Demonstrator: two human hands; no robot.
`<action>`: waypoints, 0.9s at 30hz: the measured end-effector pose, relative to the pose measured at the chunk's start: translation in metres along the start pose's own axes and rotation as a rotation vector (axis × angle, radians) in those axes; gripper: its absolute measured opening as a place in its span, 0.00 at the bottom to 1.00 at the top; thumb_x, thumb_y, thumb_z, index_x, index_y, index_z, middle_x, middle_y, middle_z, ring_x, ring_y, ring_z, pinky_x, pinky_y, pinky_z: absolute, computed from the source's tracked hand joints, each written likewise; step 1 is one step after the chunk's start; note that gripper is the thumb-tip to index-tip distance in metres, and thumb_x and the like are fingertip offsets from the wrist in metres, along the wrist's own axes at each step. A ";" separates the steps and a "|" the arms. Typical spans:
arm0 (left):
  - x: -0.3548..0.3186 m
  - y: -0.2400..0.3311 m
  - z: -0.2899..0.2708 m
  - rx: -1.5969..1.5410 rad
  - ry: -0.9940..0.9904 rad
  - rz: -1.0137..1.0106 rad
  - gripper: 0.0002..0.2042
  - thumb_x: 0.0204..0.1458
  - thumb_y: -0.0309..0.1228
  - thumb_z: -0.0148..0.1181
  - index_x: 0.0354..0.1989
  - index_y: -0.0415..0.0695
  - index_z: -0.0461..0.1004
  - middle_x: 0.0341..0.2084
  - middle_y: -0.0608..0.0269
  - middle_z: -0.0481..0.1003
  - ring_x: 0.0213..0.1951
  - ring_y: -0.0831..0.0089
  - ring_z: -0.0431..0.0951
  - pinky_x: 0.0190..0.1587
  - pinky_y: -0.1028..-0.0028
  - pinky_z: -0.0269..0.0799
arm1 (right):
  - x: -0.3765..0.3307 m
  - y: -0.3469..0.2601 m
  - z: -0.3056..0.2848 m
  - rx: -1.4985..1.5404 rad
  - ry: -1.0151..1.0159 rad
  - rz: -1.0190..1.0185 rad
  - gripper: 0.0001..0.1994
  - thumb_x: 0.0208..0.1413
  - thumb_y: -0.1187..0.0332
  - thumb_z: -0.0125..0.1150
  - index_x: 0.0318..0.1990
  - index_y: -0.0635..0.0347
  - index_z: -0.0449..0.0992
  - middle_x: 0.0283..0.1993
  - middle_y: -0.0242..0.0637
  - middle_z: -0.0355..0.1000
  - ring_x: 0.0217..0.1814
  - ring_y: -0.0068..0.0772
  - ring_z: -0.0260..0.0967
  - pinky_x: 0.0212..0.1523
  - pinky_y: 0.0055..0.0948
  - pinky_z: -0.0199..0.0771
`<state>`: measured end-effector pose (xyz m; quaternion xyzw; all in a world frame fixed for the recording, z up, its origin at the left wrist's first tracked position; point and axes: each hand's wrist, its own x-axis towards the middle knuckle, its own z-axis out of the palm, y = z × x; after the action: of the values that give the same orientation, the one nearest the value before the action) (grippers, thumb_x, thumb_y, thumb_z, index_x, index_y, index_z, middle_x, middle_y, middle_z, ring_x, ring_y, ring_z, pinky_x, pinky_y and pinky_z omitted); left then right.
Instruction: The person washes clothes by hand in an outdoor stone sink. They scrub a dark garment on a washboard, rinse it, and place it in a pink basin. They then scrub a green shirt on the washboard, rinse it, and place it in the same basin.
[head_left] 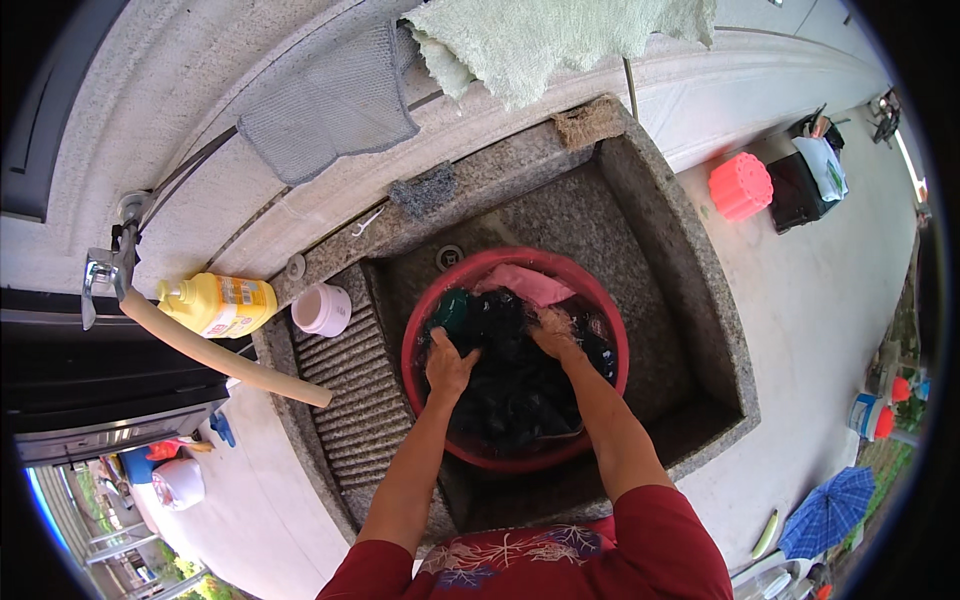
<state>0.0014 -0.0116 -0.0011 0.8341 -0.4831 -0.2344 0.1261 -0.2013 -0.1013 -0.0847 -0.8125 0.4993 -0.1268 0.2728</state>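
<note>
Dark clothes sit in water inside the red basin, filling most of it. Left hand on the clothes, toward the basin's left side, thumb spread from fingers; can't tell if it grips cloth. Right hand in the basin's right half, fingertips down among the clothes, grip hidden, can't tell. Pink cloth at the basin's far edge, dark green cloth at its far left. Basin stands in a stone sink; ridged washboard just left of basin. Pale pink cup left of basin, yellow bottle farther left, tan hose with its end left of basin too. Beyond basin, on the sink's far ledge: gray scrubber, brown scrubber. Blue umbrella well right of basin.
</note>
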 end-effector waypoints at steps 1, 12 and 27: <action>-0.004 0.000 -0.002 -0.008 -0.006 0.013 0.30 0.44 0.42 0.65 0.49 0.37 0.59 0.36 0.45 0.73 0.36 0.47 0.75 0.37 0.59 0.71 | -0.001 0.014 -0.002 -0.244 0.014 -0.092 0.16 0.43 0.70 0.63 0.43 0.54 0.74 0.35 0.42 0.73 0.41 0.42 0.69 0.40 0.34 0.68; -0.042 -0.009 -0.044 -1.637 -0.077 -0.197 0.10 0.52 0.32 0.62 0.40 0.45 0.71 0.31 0.70 0.73 0.36 0.79 0.73 0.42 0.78 0.69 | -0.048 -0.067 -0.097 1.716 0.119 0.368 0.04 0.57 0.73 0.53 0.39 0.56 0.70 0.34 0.24 0.68 0.39 0.15 0.64 0.41 0.20 0.66; -0.092 0.055 -0.058 -1.613 -0.447 -0.473 0.19 0.61 0.42 0.37 0.51 0.45 0.69 0.45 0.61 0.73 0.48 0.65 0.73 0.51 0.66 0.70 | -0.017 -0.191 -0.106 0.394 0.468 0.300 0.16 0.57 0.53 0.52 0.34 0.58 0.64 0.20 0.52 0.71 0.23 0.56 0.71 0.23 0.50 0.71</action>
<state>-0.0496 0.0395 0.0973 0.5030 0.0029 -0.6836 0.5288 -0.1179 -0.0526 0.1123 -0.6104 0.6283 -0.3624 0.3184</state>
